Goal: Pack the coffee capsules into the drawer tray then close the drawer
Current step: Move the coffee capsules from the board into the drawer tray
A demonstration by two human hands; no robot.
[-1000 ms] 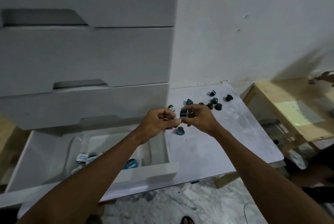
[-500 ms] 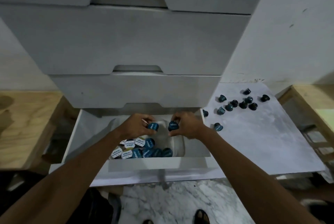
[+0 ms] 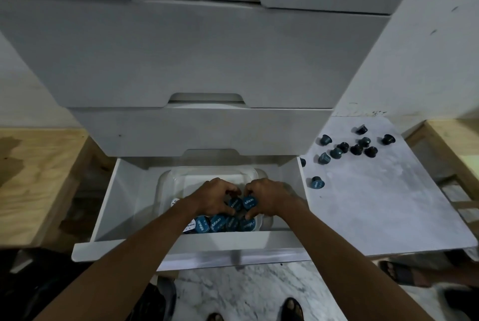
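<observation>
The bottom drawer point(image 3: 124, 196) of a white cabinet stands pulled out. Inside it sits a clear plastic tray point(image 3: 215, 178) with a row of blue-lidded coffee capsules point(image 3: 220, 223) along its near side. Both my hands are down in the tray, side by side. My left hand point(image 3: 211, 197) grips one blue capsule point(image 3: 234, 204). My right hand point(image 3: 269, 197) grips another blue capsule point(image 3: 250, 202) right beside it. Several loose capsules point(image 3: 347, 149) lie on the white board to the right, one of them point(image 3: 317, 182) nearer the drawer.
Closed drawers point(image 3: 197, 129) rise above the open one. The white marbled board point(image 3: 388, 206) lies right of the drawer, with plywood surfaces at far left point(image 3: 33, 178) and far right point(image 3: 453, 139). Feet in sandals point(image 3: 404, 272) stand on the marble floor below.
My hands carried two capsules from the board on the right to the drawer, then lowered them into the tray, just above the near row. The view swung left toward the drawer.
</observation>
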